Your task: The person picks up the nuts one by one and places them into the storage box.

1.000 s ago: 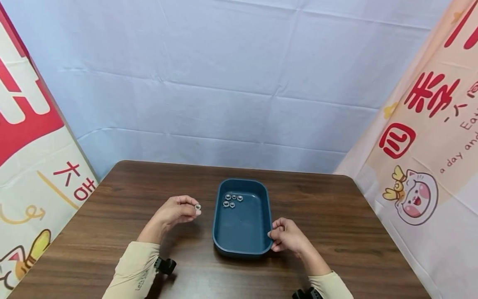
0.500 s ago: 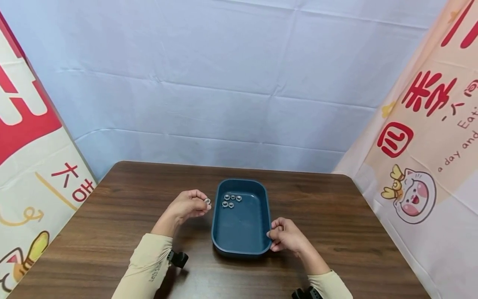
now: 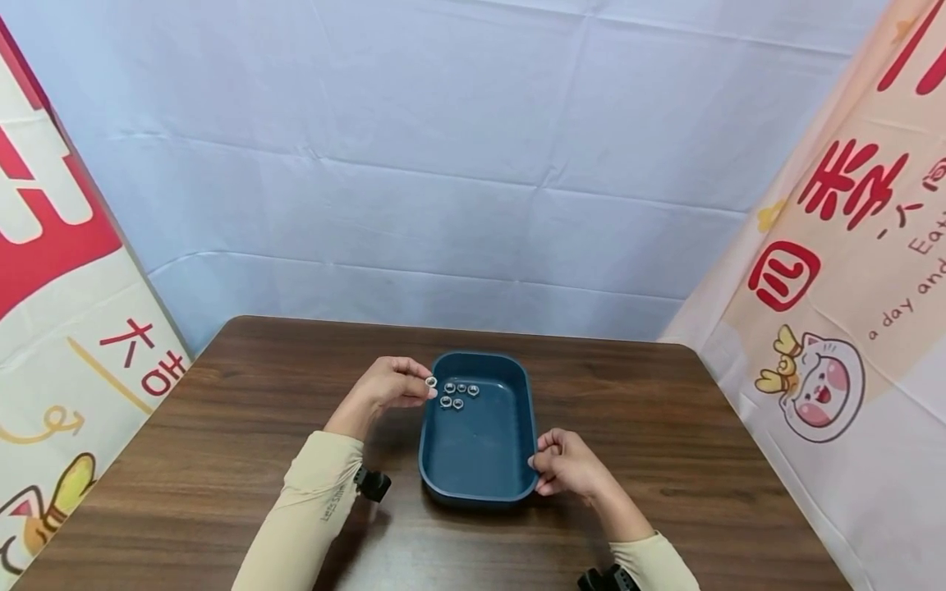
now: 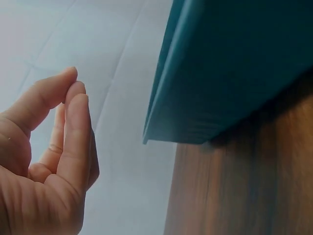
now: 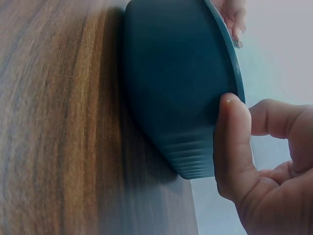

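A small metal nut [image 3: 431,382] is pinched between thumb and fingertips of my left hand [image 3: 388,389], at the left rim of a dark blue plastic tray [image 3: 480,460]. In the left wrist view the same hand [image 4: 54,147] has its fingertips together beside the tray's outer wall [image 4: 215,83], and the nut is hidden. Several metal nuts [image 3: 458,404] lie in two rows at the tray's far left. My right hand [image 3: 567,468] grips the near right part of the rim; in the right wrist view its thumb [image 5: 232,132] presses the outer wall.
The tray stands on a brown wood-grain table [image 3: 665,443]. A pale cloth [image 3: 443,205] hangs behind it. Printed banners flank the table, one at left [image 3: 89,328] and one at right [image 3: 828,328]. Each wrist carries a black camera [image 3: 373,484].
My left hand has moved right and away from me with the nut, from over the table to the tray's left rim. The right hand keeps its grip in place.
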